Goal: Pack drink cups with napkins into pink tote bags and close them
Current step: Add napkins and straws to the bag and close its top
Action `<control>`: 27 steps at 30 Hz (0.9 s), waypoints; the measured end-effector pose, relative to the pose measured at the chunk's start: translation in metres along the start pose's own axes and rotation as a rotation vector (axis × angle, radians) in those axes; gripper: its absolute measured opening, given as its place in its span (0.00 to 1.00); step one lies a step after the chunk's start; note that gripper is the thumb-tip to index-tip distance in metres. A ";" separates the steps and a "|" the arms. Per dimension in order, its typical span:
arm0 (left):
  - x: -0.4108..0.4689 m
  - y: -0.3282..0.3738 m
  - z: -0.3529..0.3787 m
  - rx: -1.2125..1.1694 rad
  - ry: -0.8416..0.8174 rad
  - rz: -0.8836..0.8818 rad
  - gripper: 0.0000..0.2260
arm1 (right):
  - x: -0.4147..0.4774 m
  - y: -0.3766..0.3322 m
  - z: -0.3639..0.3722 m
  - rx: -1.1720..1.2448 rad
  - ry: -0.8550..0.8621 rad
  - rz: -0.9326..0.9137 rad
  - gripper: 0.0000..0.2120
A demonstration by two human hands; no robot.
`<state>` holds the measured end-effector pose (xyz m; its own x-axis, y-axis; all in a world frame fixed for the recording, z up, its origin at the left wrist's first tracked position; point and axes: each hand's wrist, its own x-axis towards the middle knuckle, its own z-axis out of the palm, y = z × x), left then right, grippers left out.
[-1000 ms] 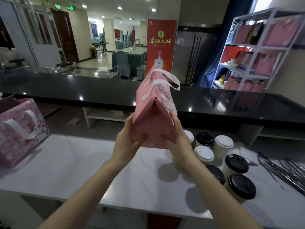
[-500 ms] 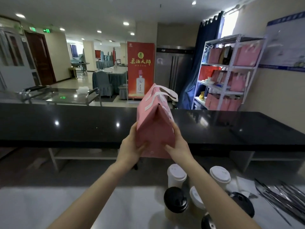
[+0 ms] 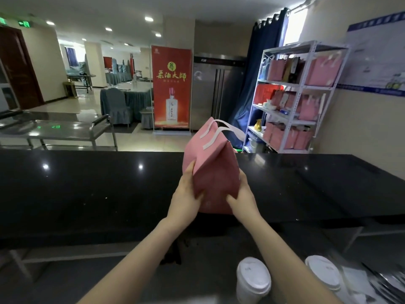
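— How many bags have you got?
— One pink tote bag (image 3: pixel 213 172), over the black counter (image 3: pixel 87 187), my left hand (image 3: pixel 186 198) and right hand (image 3: pixel 243 198) each with grip clamped on its sides.
— Cups?
— Two white-lidded cups (image 3: pixel 253 279) near me.

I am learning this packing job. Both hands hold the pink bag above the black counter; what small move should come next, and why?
Probably lower the pink tote bag onto the black counter. Its top looks folded closed, and the left hand and right hand grip its sides.
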<state>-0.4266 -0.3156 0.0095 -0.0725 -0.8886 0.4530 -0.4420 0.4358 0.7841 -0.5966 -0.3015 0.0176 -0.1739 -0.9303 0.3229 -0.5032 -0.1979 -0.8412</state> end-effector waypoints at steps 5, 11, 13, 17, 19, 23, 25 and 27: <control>0.023 -0.006 0.008 0.016 0.024 -0.025 0.40 | 0.027 0.002 0.008 -0.038 0.008 0.035 0.37; 0.020 -0.005 0.001 0.075 -0.003 -0.035 0.41 | 0.026 -0.002 0.004 -0.007 0.004 0.024 0.36; 0.010 -0.007 -0.010 0.083 -0.022 -0.046 0.38 | 0.014 -0.004 -0.005 0.010 0.014 0.007 0.36; -0.026 -0.014 -0.043 0.126 0.063 -0.073 0.24 | -0.029 -0.004 -0.021 -0.102 0.100 -0.172 0.32; -0.051 -0.017 -0.064 0.163 0.123 -0.098 0.15 | -0.052 -0.008 -0.021 -0.210 0.097 -0.327 0.26; -0.120 -0.021 -0.114 0.281 0.189 -0.195 0.05 | -0.092 -0.031 0.001 -0.294 -0.143 -0.491 0.13; -0.160 -0.024 -0.146 0.348 0.221 -0.279 0.03 | -0.110 -0.045 0.022 -0.308 -0.271 -0.517 0.09; -0.201 -0.026 -0.183 0.423 0.267 -0.367 0.04 | -0.127 -0.061 0.048 -0.308 -0.358 -0.562 0.08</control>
<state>-0.2374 -0.1220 -0.0242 0.3536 -0.8793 0.3190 -0.7158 -0.0348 0.6974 -0.5031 -0.1856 0.0071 0.4409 -0.7684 0.4638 -0.6591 -0.6279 -0.4138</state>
